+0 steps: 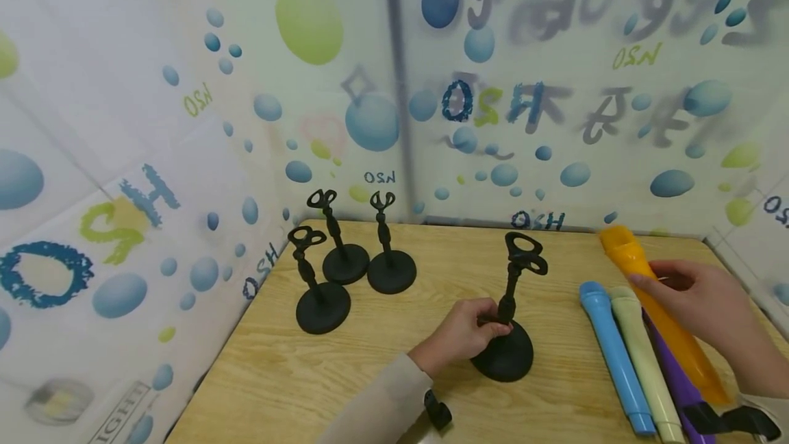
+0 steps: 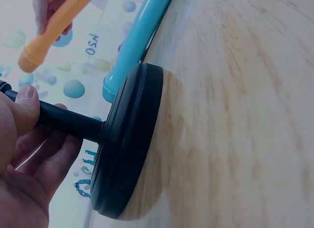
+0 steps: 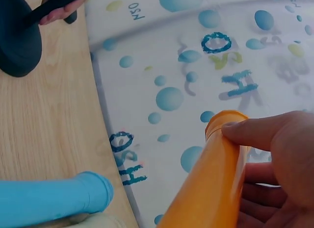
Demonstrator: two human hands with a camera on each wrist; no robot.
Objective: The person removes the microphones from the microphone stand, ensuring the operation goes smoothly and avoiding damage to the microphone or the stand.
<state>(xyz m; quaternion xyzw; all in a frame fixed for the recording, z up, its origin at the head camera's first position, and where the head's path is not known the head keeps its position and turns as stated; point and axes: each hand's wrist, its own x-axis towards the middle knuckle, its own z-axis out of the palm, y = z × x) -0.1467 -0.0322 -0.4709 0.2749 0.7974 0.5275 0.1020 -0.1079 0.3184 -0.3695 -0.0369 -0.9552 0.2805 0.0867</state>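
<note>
My left hand (image 1: 459,334) grips the lower stem of a black microphone stand (image 1: 505,358), thumb and fingers around it. Its round base is on the table and its looped clip points up. In the left wrist view the base (image 2: 130,144) stands close beside the hand. An orange toy microphone (image 1: 684,338) is held in my right hand (image 1: 699,297), with the thumb (image 3: 245,130) lying near its head. It is tilted above a purple microphone (image 1: 668,365), which it partly covers. Beside that lie a cream microphone (image 1: 644,355) and a blue microphone (image 1: 616,355).
Three more black stands occupy the table's left back: a front one (image 1: 323,308), a rear one (image 1: 345,262) and one to its right (image 1: 392,273). Patterned sheeting (image 1: 345,108) rises behind and along the left edge of the wooden table (image 1: 382,334).
</note>
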